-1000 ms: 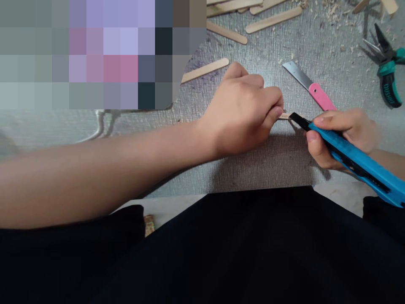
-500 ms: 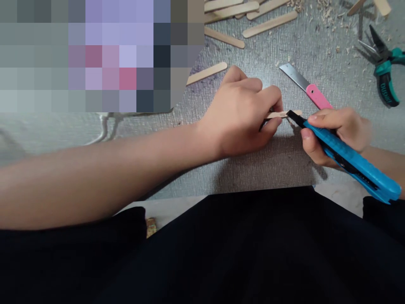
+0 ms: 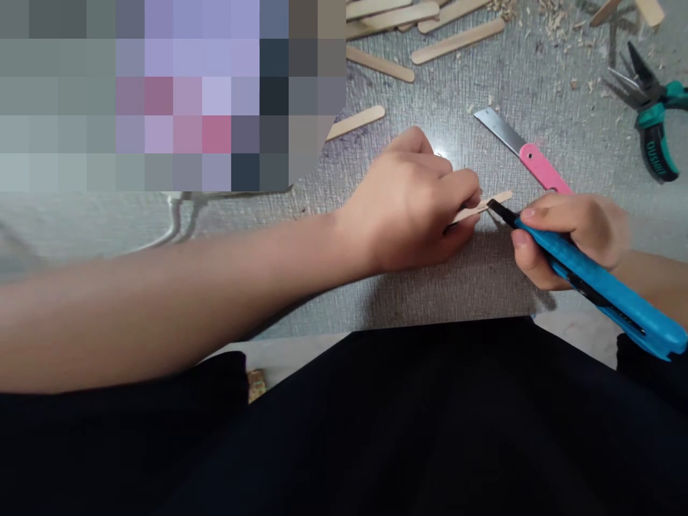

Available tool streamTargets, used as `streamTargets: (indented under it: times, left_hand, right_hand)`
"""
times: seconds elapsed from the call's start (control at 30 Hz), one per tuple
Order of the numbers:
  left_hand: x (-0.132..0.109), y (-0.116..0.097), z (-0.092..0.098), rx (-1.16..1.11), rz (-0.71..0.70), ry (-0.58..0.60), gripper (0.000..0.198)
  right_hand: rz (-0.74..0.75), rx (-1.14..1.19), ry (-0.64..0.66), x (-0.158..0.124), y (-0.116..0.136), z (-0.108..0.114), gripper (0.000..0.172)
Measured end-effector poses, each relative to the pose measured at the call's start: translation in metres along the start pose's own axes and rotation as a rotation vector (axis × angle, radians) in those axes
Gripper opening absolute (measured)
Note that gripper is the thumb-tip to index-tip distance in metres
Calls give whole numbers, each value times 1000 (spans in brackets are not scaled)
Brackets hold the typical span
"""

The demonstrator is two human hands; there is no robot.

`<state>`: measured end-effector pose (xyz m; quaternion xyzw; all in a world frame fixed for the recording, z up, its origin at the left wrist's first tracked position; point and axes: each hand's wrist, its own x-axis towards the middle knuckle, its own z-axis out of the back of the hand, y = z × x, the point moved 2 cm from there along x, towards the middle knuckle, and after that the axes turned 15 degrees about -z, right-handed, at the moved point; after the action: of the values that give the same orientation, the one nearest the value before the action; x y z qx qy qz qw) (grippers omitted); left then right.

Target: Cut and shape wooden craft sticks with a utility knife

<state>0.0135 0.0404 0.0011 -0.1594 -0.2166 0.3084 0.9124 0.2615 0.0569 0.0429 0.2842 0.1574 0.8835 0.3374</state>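
My left hand (image 3: 424, 197) is closed around a popsicle stick (image 3: 502, 198), pinching it between thumb and fingers. The stick's free end sticks out to the right, and its other end is hidden inside the hand. In my right hand (image 3: 575, 229) is a blue utility knife (image 3: 596, 276), its handle slanting down to the right. The knife's dark tip meets the stick just beyond my left fingers. Behind my right hand lies a craft knife with a pink handle (image 3: 542, 168) and a bare metal blade, partly covered by that hand.
Several popsicle sticks (image 3: 459, 41) lie at the back of the grey textured table (image 3: 430, 294), with wood shavings (image 3: 559, 25) scattered beside them. Pliers with teal and black handles (image 3: 656, 136) rest at the far right. A pale cable (image 3: 173, 222) runs at the left. Blurred blocks cover the upper left.
Both hands have dipped slightly toward me. The stick now tilts more, its free end higher than the held part. The knife's tip has shifted a little lower along with it.
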Motion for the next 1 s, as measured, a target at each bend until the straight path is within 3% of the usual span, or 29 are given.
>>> streamTargets:
  times: [0.17, 0.47, 0.6, 0.8, 0.9, 1.0]
  left_hand:
    - [1, -8, 5, -8, -72, 55, 33]
    - [1, -2, 14, -85, -63, -139, 16]
    - [2, -1, 12, -117, -70, -80, 21]
    - [3, 1, 9, -221, -108, -6, 19]
    - [3, -3, 10, -185, -86, 8, 27]
    - [2, -8, 9, -125, -106, 3, 35]
  right_hand:
    - [68, 17, 33, 1, 0, 2, 10]
    - [72, 98, 27, 1, -2, 1, 15]
    - [100, 90, 101, 2, -4, 3, 19]
    - [278, 138, 216, -3, -9, 12, 18]
    - [279, 138, 187, 0, -12, 15, 14]
    - [239, 184, 112, 3, -16, 21, 20]
